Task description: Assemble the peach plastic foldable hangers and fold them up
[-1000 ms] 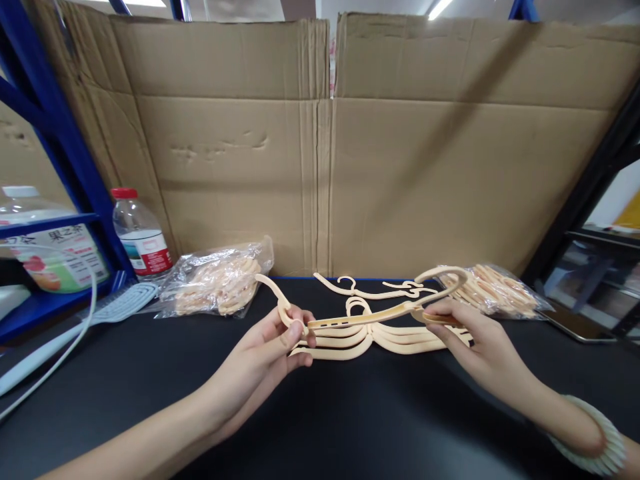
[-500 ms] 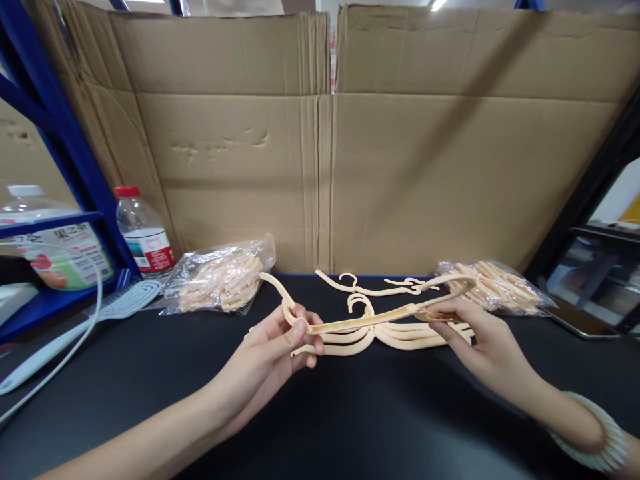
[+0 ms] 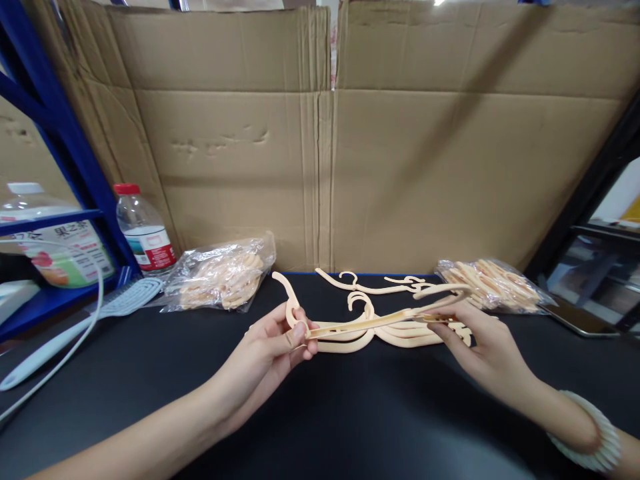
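A beige plastic clothes hanger is stretched between my two hands above the table. My left hand pinches its left end between thumb and fingers, where a curved piece sticks up. At the other end, my right hand is closed on the hanger, its fingertips partly hidden behind it. Behind and below lies a stack of similar hangers with hooks overlapping, partly covered by the held one. Farther back, more hangers lie near the table's rear edge.
Clear bags of beige hanger parts and more bagged parts lie at the back left and right. A hairbrush, a white cable and a red-capped bottle stand left. Cardboard walls the back.
The curved piece at the left end has swung slightly right and more upright. My left hand has shifted slightly. Both hands keep their hold on the hanger.
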`<act>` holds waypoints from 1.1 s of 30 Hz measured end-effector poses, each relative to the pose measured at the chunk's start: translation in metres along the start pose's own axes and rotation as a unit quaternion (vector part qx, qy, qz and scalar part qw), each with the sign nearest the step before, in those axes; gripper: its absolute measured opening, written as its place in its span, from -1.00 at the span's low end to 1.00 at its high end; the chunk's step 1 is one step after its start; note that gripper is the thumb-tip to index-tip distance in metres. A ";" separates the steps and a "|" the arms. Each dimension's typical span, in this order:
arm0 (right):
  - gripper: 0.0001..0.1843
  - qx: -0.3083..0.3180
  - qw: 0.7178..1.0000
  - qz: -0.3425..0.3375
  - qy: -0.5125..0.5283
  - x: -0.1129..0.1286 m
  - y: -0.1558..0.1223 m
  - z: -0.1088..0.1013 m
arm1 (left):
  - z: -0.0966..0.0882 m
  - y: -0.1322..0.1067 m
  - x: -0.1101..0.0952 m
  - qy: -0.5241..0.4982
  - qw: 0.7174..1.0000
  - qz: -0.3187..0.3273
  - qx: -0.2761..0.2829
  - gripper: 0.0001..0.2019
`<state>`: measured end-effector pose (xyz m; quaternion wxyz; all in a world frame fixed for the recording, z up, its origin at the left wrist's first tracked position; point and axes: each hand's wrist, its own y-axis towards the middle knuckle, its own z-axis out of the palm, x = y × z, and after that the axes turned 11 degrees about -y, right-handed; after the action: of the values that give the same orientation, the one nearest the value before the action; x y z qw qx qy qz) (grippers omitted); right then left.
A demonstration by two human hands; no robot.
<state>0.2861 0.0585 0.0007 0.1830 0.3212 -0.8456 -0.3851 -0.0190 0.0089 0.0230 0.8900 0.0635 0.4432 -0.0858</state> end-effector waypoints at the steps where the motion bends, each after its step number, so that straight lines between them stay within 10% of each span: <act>1: -0.87 0.002 1.000 -0.004 0.001 0.001 0.000 0.000 | 0.000 0.000 0.000 0.003 1.000 0.001 -0.003 -0.83; 33: -0.78 0.016 0.998 -0.052 -0.012 0.018 -0.006 -0.002 | -0.007 0.004 0.008 0.028 0.991 0.082 -0.099 -0.72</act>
<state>0.2770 0.0418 -0.0016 0.1474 0.3626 -0.8360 -0.3847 -0.0190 0.0137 0.0122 0.8834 0.0132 0.4673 0.0335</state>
